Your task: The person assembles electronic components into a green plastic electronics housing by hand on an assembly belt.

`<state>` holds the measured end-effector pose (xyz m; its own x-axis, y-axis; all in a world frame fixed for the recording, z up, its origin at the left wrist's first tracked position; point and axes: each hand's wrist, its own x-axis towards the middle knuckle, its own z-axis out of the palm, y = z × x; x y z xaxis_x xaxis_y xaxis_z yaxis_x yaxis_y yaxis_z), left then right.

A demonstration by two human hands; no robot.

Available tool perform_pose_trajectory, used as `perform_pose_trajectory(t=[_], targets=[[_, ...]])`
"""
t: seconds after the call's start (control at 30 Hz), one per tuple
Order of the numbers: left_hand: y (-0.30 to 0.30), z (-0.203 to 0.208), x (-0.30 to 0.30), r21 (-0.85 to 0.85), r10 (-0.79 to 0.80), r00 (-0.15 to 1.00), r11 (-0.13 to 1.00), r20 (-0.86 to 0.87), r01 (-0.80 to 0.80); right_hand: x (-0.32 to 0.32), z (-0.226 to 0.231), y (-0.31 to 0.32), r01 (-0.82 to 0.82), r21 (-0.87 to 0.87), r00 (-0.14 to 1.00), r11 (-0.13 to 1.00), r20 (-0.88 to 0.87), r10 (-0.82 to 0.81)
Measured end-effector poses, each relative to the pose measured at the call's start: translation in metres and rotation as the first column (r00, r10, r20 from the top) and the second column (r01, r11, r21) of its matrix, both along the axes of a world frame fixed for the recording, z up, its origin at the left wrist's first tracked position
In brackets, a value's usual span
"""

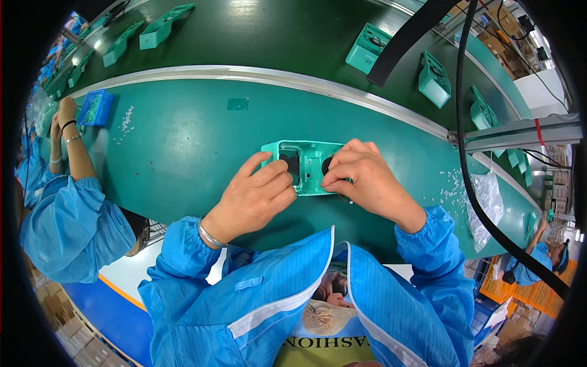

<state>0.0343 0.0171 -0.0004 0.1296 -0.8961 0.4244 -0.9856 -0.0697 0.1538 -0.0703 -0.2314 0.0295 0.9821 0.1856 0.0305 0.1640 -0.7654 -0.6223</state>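
Right hand [361, 174]: thumb and fingertips drawn together by a dark round part [327, 165]; any pinched item indiscernible. Left hand [254, 199]: fingers curled at the opposite end; grip unclear. Green housing [315, 164]: between hands, open side up. Step, judged: handling interior parts; next move calls for steady bracing. Clear bag [486, 211]: contents unclear. Blue bin [106, 110]: pale green pieces [93, 111].

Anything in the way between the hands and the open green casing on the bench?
Nothing visible. The left hand is at the left end of the green casing, and the right hand reaches over its right end. The black cable appears farther right, not between them.
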Motion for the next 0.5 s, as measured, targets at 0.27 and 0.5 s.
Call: perform_pose_trajectory(t=[0.27, 0.5], targets=[[0.0, -0.0014, -0.0015, -0.009, 0.012, 1.0, 1.0, 0.001, -0.012, 0.0014, 0.0015, -0.0022, -0.003, 0.028, 0.998, 1.0, -0.064, 0.005], [0.0001, -0.0004, -0.0016, -0.014, 0.01, 1.0, 1.0, -0.009, -0.011, 0.0009, 0.0007, -0.0002, -0.007, 0.045, 0.999, 0.999, -0.044, 0.009]])
